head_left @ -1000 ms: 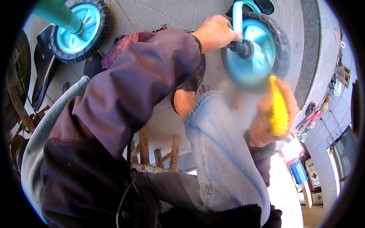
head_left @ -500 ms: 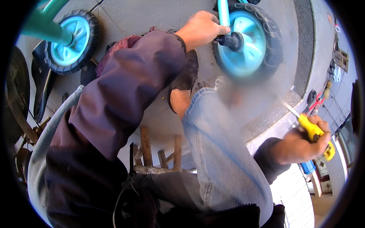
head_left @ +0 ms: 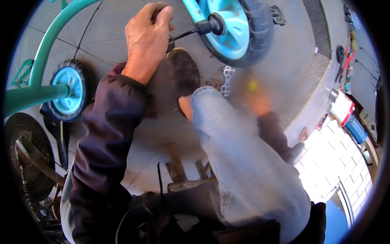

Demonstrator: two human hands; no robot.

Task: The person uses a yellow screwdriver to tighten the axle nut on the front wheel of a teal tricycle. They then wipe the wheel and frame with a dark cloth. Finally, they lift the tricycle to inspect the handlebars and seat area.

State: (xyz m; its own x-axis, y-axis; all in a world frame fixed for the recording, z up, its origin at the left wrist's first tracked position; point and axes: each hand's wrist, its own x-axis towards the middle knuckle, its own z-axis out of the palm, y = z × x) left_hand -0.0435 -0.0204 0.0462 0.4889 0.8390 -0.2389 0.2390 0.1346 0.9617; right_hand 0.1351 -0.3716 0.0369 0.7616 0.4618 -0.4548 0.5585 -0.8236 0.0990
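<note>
My left hand (head_left: 147,38) is closed at the end of a black rod (head_left: 185,33); what its fingers grip is hidden. The rod reaches to the black hub of a turquoise front wheel (head_left: 228,45) under a turquoise fork (head_left: 193,8). My right hand (head_left: 259,101) is badly blurred, low to the right of that wheel, with a yellow smudge (head_left: 252,85) at its fingers, its shape unclear. Between the hand and my shoe (head_left: 183,71) lies a pale metal plate with holes (head_left: 227,81).
A turquoise frame (head_left: 40,73) with a second wheel (head_left: 67,90) is at left, beside a dark rusty wheel (head_left: 30,154). A wooden stool (head_left: 176,166) is under me. Tools (head_left: 349,55) line a raised edge at right; a white-and-blue container (head_left: 349,122) lies there.
The view has shifted. My left hand has moved left from the fork, along the rod. My right hand, earlier holding a yellow screwdriver, has moved up and left from the lower right.
</note>
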